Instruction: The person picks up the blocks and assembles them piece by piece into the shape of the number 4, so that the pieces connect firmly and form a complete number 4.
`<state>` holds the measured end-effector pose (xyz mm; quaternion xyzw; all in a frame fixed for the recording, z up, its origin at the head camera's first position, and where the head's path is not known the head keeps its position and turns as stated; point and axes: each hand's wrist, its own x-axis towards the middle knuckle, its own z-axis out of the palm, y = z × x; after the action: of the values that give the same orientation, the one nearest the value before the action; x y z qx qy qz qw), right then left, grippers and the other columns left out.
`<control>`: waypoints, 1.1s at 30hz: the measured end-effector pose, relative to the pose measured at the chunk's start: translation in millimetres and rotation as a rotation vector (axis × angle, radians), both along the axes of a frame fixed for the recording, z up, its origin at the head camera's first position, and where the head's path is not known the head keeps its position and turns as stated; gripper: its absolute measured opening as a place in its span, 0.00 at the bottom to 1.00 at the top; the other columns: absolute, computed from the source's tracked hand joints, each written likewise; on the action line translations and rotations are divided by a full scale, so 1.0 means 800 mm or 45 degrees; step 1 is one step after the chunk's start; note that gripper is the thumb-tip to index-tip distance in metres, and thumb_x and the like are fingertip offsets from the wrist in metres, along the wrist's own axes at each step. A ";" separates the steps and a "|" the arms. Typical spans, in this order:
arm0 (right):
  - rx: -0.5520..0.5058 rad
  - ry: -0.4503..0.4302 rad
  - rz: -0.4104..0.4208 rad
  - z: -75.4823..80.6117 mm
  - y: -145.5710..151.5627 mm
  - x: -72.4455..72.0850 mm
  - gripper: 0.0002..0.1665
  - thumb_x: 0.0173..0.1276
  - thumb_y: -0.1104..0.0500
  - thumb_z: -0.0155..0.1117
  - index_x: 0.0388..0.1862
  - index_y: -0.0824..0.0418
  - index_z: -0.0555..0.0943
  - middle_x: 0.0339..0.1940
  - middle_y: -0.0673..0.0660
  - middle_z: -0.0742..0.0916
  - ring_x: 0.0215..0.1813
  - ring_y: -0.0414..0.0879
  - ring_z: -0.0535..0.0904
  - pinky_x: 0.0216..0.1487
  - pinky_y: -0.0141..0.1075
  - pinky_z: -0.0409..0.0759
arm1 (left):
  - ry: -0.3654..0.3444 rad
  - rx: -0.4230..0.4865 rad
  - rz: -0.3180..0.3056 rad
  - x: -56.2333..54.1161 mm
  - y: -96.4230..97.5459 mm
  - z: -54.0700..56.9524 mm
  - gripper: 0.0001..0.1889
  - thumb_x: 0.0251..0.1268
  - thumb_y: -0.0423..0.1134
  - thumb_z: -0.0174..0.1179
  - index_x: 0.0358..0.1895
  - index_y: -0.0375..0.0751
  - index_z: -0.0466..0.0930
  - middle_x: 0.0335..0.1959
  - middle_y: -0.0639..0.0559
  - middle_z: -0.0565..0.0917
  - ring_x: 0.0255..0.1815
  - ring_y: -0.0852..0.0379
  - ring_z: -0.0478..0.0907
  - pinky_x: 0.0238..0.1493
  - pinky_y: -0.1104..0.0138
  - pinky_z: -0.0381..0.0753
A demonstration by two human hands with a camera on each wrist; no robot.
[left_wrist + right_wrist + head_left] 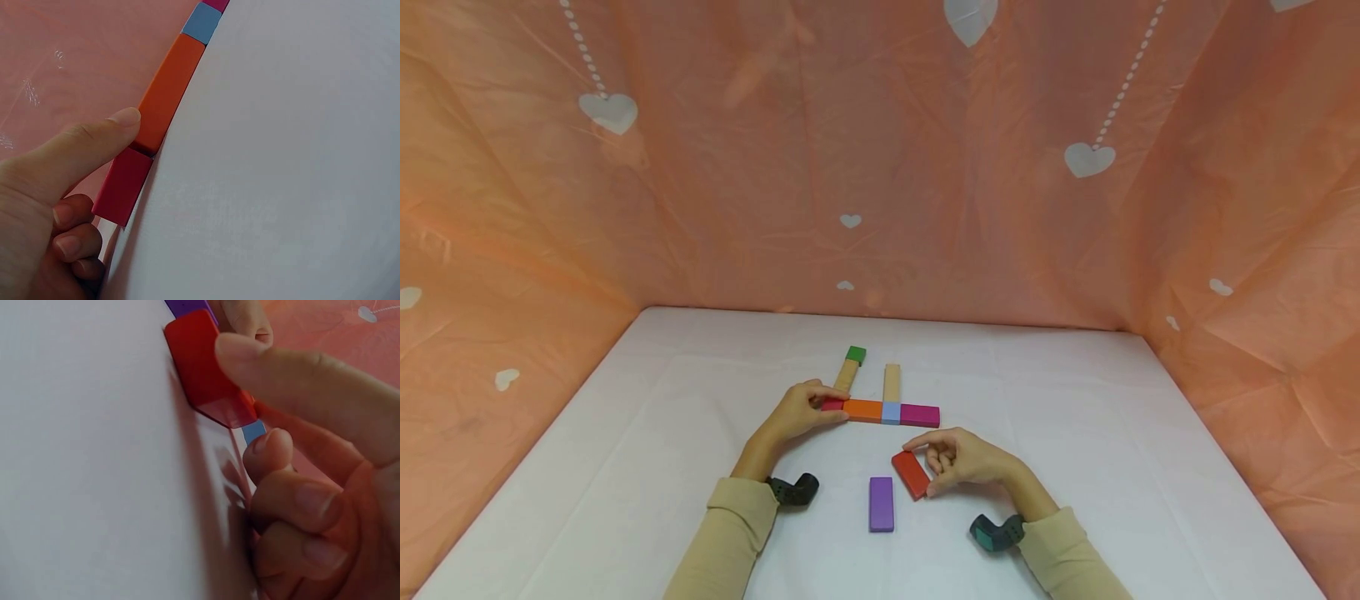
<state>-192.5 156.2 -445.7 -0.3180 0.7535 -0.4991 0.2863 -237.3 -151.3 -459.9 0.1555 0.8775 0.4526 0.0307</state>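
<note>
My left hand (801,410) has its thumb and index finger pinching the left end of an orange block (863,411), close to where a crimson block (123,185) meets it. To the right in the same row lie a light blue block (891,413) and a magenta block (921,415). Between thumb and index finger, my right hand (966,458) pinches a red block (912,475) by its two ends, its other fingers curled below. A purple block (882,505) lies flat just left of that red block.
Behind the row, two plain wooden blocks extend backward: a left one (847,377) with a green block (856,355) at its far end, and a right one (892,382) behind the light blue block. An orange cloth (880,267) with hearts encloses the white table (1075,400).
</note>
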 end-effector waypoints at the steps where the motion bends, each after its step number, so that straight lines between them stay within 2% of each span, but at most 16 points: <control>1: -0.001 0.003 0.000 0.000 0.000 0.000 0.35 0.53 0.70 0.71 0.61 0.75 0.72 0.27 0.74 0.69 0.25 0.31 0.67 0.28 0.21 0.66 | -0.001 -0.003 0.001 0.000 0.000 0.000 0.16 0.52 0.38 0.71 0.46 0.39 0.87 0.30 0.48 0.75 0.34 0.58 0.64 0.35 0.71 0.61; 18: 0.009 0.001 -0.019 0.001 -0.001 0.001 0.35 0.53 0.70 0.71 0.61 0.74 0.72 0.28 0.75 0.70 0.26 0.31 0.68 0.29 0.21 0.66 | -0.010 -0.011 0.002 -0.001 0.000 -0.002 0.16 0.53 0.39 0.71 0.46 0.40 0.87 0.29 0.49 0.73 0.34 0.57 0.64 0.35 0.71 0.61; 27: 0.041 0.005 -0.036 0.000 -0.002 0.000 0.34 0.54 0.69 0.71 0.61 0.73 0.72 0.26 0.65 0.72 0.26 0.31 0.68 0.29 0.21 0.67 | 0.005 -0.019 -0.006 0.000 0.001 0.000 0.16 0.53 0.39 0.71 0.46 0.39 0.87 0.27 0.51 0.70 0.34 0.57 0.63 0.34 0.71 0.60; 33: 0.040 0.015 -0.038 0.000 -0.003 0.000 0.35 0.53 0.69 0.71 0.61 0.73 0.73 0.27 0.70 0.71 0.27 0.32 0.68 0.29 0.22 0.66 | 0.007 -0.013 -0.006 -0.001 0.000 -0.001 0.16 0.53 0.39 0.71 0.46 0.39 0.87 0.27 0.51 0.69 0.33 0.57 0.63 0.34 0.71 0.60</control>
<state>-192.1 153.8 -445.8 -0.3051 0.7675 -0.4896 0.2795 -238.0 -151.1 -460.5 0.1587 0.8796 0.4475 0.0301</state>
